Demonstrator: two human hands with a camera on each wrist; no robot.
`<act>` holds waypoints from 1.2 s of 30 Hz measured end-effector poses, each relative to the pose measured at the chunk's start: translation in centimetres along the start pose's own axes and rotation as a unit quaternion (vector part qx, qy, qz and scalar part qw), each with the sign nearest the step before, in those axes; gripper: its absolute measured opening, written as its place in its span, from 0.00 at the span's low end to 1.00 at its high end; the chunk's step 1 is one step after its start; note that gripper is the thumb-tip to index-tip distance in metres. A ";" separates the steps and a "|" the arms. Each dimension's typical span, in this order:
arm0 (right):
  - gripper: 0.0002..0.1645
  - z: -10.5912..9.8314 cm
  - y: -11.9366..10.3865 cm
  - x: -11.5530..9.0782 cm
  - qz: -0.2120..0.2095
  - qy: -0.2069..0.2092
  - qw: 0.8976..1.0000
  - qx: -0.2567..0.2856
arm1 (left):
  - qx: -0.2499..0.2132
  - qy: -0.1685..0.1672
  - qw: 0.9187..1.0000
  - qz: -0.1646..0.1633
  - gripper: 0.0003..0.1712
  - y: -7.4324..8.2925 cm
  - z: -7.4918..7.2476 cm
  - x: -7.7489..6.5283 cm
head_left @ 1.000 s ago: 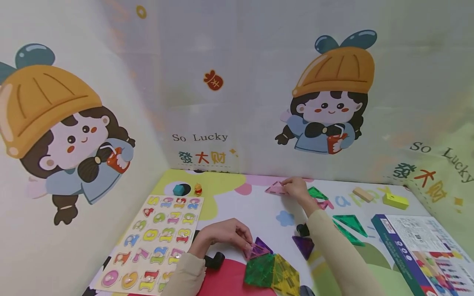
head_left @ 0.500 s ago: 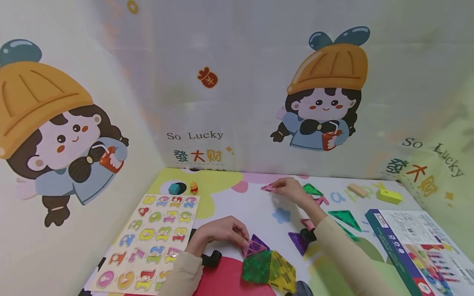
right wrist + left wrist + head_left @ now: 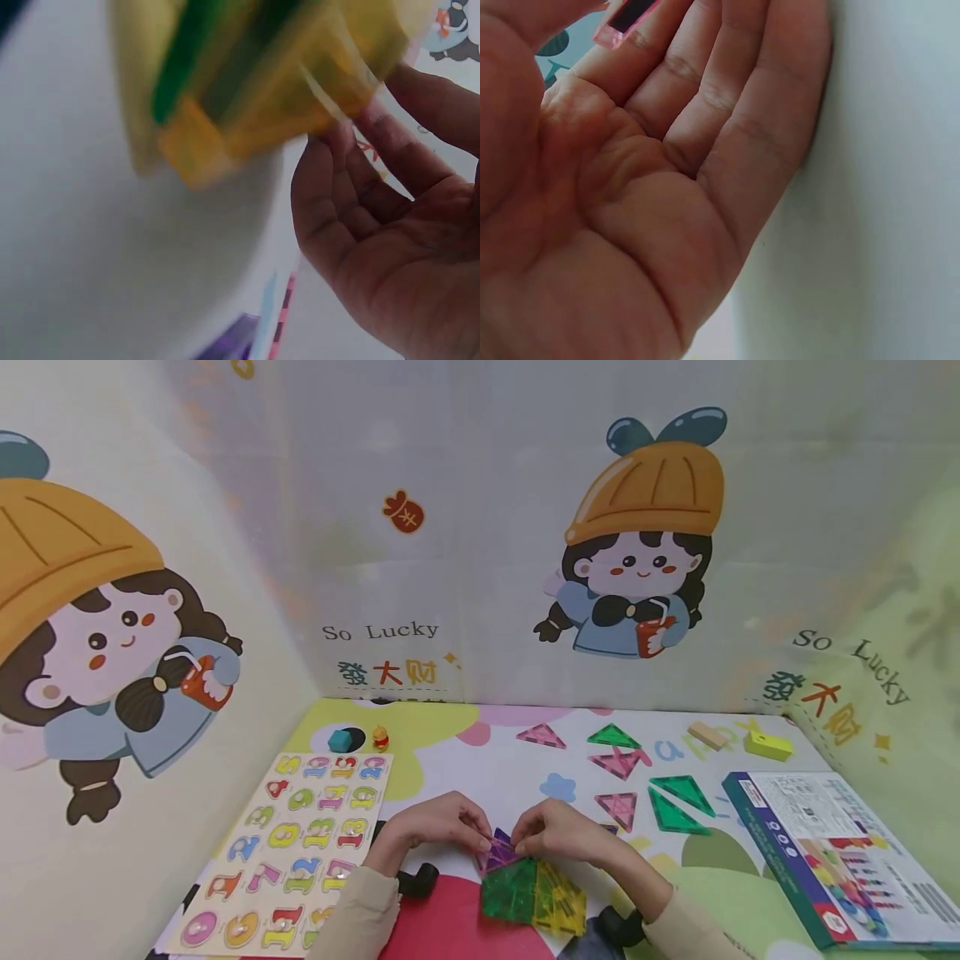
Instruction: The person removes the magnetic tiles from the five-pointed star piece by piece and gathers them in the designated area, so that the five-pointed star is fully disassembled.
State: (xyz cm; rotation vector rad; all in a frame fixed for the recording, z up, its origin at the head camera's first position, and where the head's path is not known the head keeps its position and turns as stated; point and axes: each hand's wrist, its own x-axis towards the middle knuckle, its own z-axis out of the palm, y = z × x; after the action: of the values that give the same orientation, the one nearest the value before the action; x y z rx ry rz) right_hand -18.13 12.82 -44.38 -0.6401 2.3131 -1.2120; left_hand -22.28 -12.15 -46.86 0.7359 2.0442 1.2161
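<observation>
Near the front of the table stands a built shape of see-through magnetic tiles, with a green side [image 3: 507, 893], a yellow side [image 3: 558, 900] and a purple tile [image 3: 501, 853] at its top left. My left hand [image 3: 442, 828] pinches a pink triangular magnetic tile [image 3: 626, 26] beside the purple one. Opposite, my right hand [image 3: 558, 835] has thumb and fingertips together at the shape's upper edge. From the right wrist, its fingers [image 3: 330, 180] meet the edge of the yellow side, which is blurred there.
Pink [image 3: 542, 736] and green [image 3: 681, 806] triangular tiles lie at the back and right. A number puzzle board [image 3: 281, 852] lies left, a boxed set [image 3: 847, 860] right. Behind are a teal block [image 3: 340, 741], small figure [image 3: 381, 739], wooden block [image 3: 707, 735] and yellow block [image 3: 768, 745].
My right hand has let go of the pink triangle at the back, which now lies flat, and has come forward to the tile shape. My left hand stays at the shape with its tile.
</observation>
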 end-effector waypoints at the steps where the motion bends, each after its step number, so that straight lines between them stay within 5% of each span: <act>1: 0.05 0.2 0.1 -0.1 0.004 0.002 1.000 0.006 | 0.000 0.003 1.000 -0.002 0.06 0.0 0.0 0.0; 17: 0.07 1.7 0.8 -0.4 0.020 0.048 0.997 0.059 | -0.018 0.017 1.000 0.001 0.06 -0.4 0.1 0.4; 30: 0.08 1.7 1.0 -0.4 0.036 0.086 0.990 0.102 | -0.015 -0.040 0.999 -0.002 0.09 -0.2 0.1 0.1; 36: 0.10 1.1 1.2 -0.6 0.034 0.087 0.988 0.123 | -0.012 -0.036 0.999 -0.009 0.09 -0.2 0.2 0.1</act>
State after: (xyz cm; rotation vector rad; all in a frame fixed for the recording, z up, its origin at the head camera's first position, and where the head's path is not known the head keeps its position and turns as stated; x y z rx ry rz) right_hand -17.25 13.07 -45.82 -0.3782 2.2512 -1.5423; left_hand -22.20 -12.09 -47.13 0.7391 1.9704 1.1844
